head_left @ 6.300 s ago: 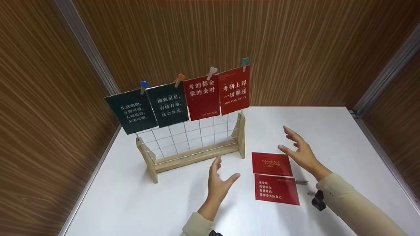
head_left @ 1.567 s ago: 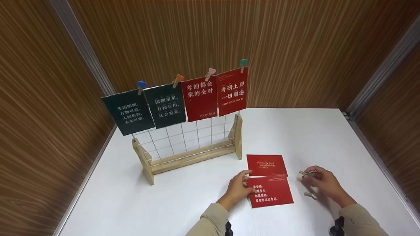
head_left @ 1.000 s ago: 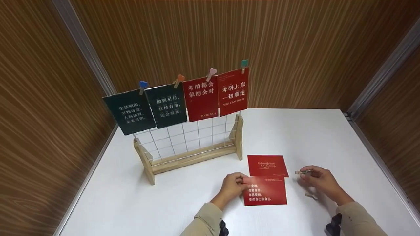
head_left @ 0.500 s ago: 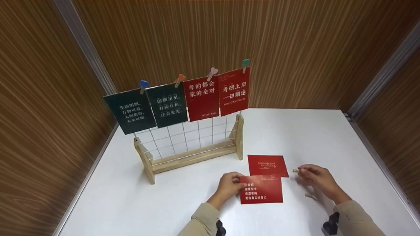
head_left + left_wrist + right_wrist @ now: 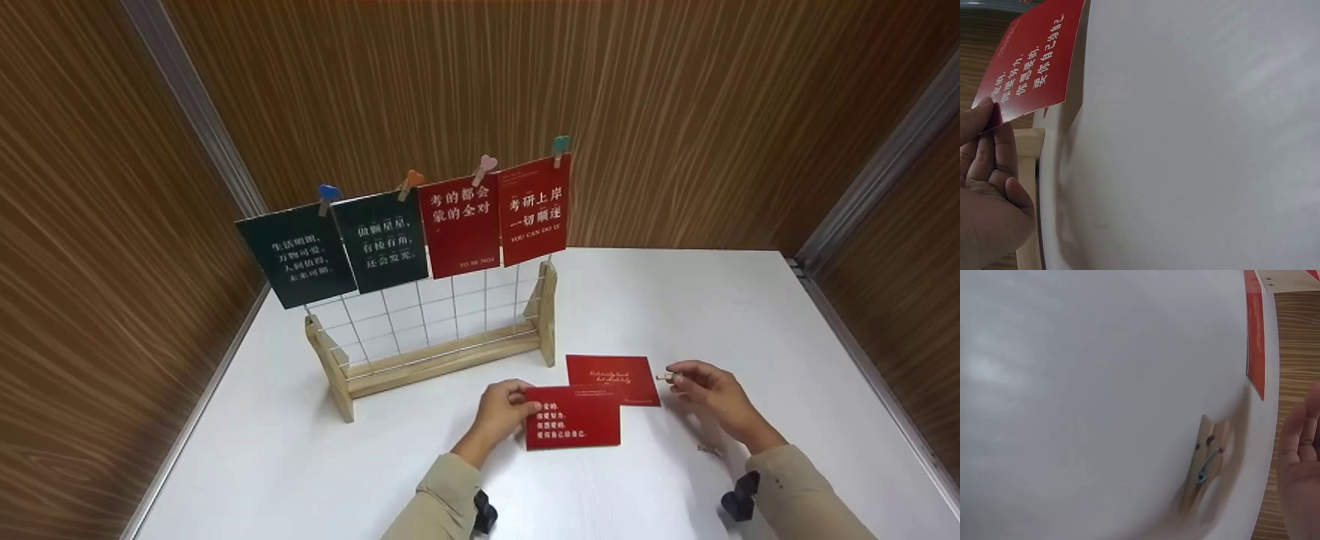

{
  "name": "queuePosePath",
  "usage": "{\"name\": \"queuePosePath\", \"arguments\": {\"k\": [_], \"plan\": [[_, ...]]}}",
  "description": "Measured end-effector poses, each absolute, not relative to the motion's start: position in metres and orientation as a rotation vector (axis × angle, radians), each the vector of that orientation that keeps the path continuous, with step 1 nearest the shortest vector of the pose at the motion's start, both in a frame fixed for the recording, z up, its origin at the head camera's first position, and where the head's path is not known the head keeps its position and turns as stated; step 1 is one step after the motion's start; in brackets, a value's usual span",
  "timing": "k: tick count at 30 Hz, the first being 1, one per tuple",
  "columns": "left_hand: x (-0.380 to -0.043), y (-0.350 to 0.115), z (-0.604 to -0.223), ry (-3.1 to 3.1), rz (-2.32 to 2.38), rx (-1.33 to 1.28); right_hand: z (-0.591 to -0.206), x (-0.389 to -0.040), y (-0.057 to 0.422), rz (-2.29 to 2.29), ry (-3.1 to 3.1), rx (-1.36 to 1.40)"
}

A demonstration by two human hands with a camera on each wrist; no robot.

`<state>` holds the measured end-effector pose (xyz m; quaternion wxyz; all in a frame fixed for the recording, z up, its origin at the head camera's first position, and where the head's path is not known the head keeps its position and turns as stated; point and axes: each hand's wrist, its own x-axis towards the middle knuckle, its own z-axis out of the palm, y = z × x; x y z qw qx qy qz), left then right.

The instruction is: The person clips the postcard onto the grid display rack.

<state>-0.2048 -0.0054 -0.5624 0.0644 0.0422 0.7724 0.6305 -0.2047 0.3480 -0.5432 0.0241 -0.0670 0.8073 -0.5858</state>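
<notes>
My left hand [image 5: 500, 416] pinches the left edge of a red card [image 5: 574, 418] with white lettering, thumb on the front. In the left wrist view the card [image 5: 1036, 59] is held up off the table. A second red card [image 5: 613, 375] lies flat behind it, its near left part covered. Right of that card, my right hand [image 5: 716, 399] pinches a small wooden clothespin [image 5: 665, 377] between thumb and fingertips. Another wooden clothespin [image 5: 1203, 464] with a metal spring lies on the table beneath the right hand.
At the left stands a wire grid rack [image 5: 450, 311] on a wooden base [image 5: 442, 365]. Two green cards [image 5: 300, 259] and two red cards [image 5: 463, 232] hang from it by clothespins with coloured hearts. Wood-grain walls enclose the white table [image 5: 690, 300].
My left hand has picked up the nearer red card and carried it leftward, away from the other card. The right hand has moved leftward and slightly away from me with its clothespin.
</notes>
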Motion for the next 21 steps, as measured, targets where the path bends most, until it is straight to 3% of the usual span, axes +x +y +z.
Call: {"name": "queuePosePath", "arguments": {"k": [21], "plan": [[-0.227, -0.042, -0.537, 2.399, 1.933, 0.064, -0.523, -0.243, 0.31, -1.881, 2.501, -0.171]]}}
